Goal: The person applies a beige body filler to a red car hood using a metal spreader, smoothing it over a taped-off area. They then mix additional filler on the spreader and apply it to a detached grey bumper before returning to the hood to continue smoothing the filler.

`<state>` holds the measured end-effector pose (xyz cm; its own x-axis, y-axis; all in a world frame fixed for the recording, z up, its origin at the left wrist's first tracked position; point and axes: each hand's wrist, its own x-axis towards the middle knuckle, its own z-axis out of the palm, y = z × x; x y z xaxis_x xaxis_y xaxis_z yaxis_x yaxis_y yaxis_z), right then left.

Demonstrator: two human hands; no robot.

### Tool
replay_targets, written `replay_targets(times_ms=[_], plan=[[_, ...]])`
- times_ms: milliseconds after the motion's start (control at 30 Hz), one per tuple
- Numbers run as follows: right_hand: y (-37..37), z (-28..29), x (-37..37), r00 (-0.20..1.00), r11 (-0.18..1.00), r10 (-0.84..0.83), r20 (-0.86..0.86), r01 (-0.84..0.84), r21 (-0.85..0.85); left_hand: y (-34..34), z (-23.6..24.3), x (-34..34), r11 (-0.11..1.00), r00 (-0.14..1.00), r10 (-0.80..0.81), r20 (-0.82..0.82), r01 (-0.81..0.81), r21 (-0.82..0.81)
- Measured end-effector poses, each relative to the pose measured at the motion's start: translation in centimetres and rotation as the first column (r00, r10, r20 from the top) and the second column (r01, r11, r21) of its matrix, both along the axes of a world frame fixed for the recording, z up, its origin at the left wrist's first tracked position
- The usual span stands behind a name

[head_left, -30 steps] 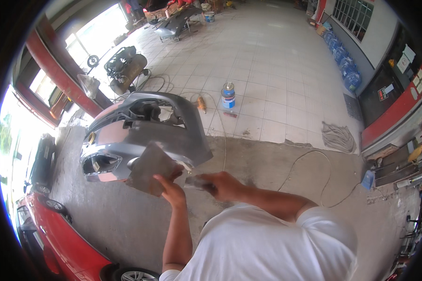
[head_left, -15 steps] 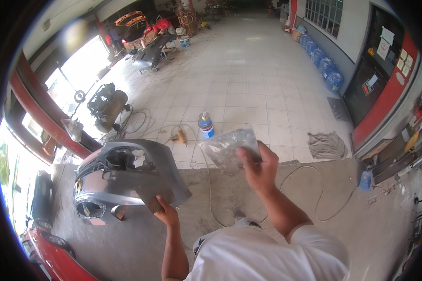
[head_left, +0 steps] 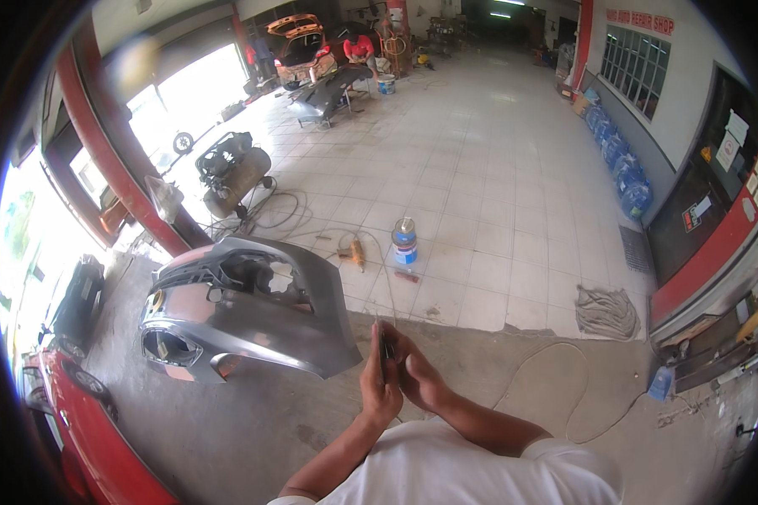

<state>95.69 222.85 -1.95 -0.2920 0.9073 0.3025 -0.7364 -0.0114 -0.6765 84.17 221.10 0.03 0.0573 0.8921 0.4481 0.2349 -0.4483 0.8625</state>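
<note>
My left hand [head_left: 381,387] and my right hand [head_left: 419,375] meet in front of my body, fingers upright and closed around a thin dark sheet [head_left: 385,343]. The sheet stands edge-on between the palms, so most of its face is hidden. Whether one sheet or two lie there cannot be made out. Just left of my hands sits a dark grey car bumper cover [head_left: 253,332] with brownish patches, its right end close to my left hand but apart from it.
Beyond the bumper stand an orange tool [head_left: 356,253], a metal can with a blue label [head_left: 405,242] and a reddish block [head_left: 407,276]. An air compressor [head_left: 236,181], hoses, a grey cloth [head_left: 606,313], blue water jugs [head_left: 633,192] and a red car [head_left: 101,433] surround the area. A person in red [head_left: 360,49] works far off.
My hands were apart, the left with a dark sheet, the right with a translucent grey plastic piece. They have come together in the middle, and the view has tilted up.
</note>
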Motion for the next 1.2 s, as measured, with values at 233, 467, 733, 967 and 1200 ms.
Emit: replay_targets(times_ms=[233, 467, 733, 967, 1200], plan=[[5.3, 1.7, -4.3, 0.991, 0.864, -0.131, 0.009, 0.118, -0.489, -0.8, 2.2, -2.1, 0.950, 0.965, 0.056, -0.255, 0.027, 0.311], [8.8, 1.5, -6.2, 0.986, 0.983, -0.160, -0.045, 0.163, 0.086, -1.7, 2.7, -5.6, 0.936, 0.952, -0.025, -0.306, 0.130, 0.326], [6.0, 5.0, -7.1, 0.901, 0.916, -0.242, 0.361, 0.089, 0.392, -1.9, 2.7, -6.7, 0.938, 0.985, 0.026, -0.173, 0.036, 0.345], [4.0, 6.1, -7.6, 0.864, 0.842, -0.371, 0.340, 0.159, 0.515, -2.0, 3.9, -6.8, 0.937, 1.000, 0.028, -0.014, -0.021, 0.348], [3.5, 5.5, -7.2, 0.754, 0.681, -0.591, 0.286, 0.276, 0.679, -2.7, 4.4, -6.2, 0.980, 0.996, 0.006, 0.084, -0.022, 0.196]])
